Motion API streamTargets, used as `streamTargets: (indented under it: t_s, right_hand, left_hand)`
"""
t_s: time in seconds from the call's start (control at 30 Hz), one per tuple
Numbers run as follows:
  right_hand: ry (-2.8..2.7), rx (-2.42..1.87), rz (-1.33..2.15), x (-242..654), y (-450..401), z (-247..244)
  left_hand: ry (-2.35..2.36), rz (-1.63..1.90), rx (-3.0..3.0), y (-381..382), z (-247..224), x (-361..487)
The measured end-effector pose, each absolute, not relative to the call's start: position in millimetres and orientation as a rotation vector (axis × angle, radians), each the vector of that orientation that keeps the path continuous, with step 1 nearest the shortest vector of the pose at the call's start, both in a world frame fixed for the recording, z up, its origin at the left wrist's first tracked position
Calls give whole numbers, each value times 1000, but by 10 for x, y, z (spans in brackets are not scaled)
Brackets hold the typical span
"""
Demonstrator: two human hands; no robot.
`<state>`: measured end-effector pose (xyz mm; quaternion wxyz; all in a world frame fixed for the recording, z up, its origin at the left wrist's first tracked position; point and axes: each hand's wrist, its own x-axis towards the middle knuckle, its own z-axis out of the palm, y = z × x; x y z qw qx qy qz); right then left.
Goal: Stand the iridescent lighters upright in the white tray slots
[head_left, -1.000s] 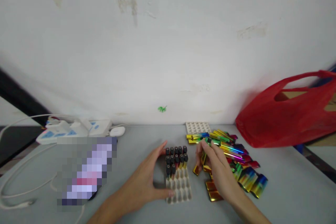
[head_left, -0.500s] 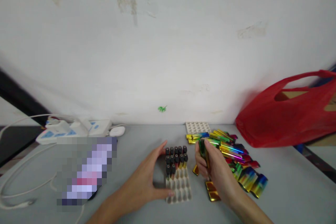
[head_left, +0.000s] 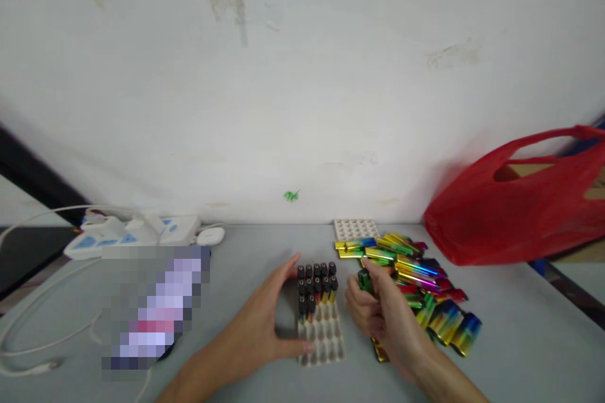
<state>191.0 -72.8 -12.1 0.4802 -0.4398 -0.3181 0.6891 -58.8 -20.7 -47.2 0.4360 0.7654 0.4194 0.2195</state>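
A white compartment tray (head_left: 321,349) lies in the middle, its far rows filled with several upright small black-topped pieces (head_left: 309,286) with coloured lower parts. My left hand (head_left: 258,318) spans the tray's left side, the thumb resting on the near part and the forefinger by the far corner. To the right of the tray, my right hand (head_left: 378,302) is closed around a shiny green lighter-like piece (head_left: 363,279); only its top end shows above the fingers. Partly under this hand lies a gold metallic piece (head_left: 379,351).
Shiny multicoloured metallic pieces (head_left: 418,274) are heaped at right, below a second white tray (head_left: 357,228) by the wall. A red bag (head_left: 515,201) stands far right. At left are a power strip (head_left: 179,230), white cables, a white earbud-case-like object (head_left: 210,237) and a blurred-out screen (head_left: 161,308).
My right hand has turned and lowered slightly, its fingers now wrapped more fully around the green piece and covering more of the gold one. The left hand and tray stay put.
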Motion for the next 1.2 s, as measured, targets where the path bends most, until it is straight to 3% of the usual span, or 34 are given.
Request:
streamTargets:
  t_s: [0.4, 0.83, 1.2]
  right_hand:
    - [-725, -1212, 1520, 1829, -759, -315]
    - [-627, -1100, 1712, 1924, -697, -128]
    - [-642, -1188, 1645, 1875, -721, -178]
  left_hand:
    - [1053, 529, 1903, -202, -464, -576]
    - [1043, 533, 1918, -196, -501, -596]
    - [1047, 537, 1928, -191, -515, -594]
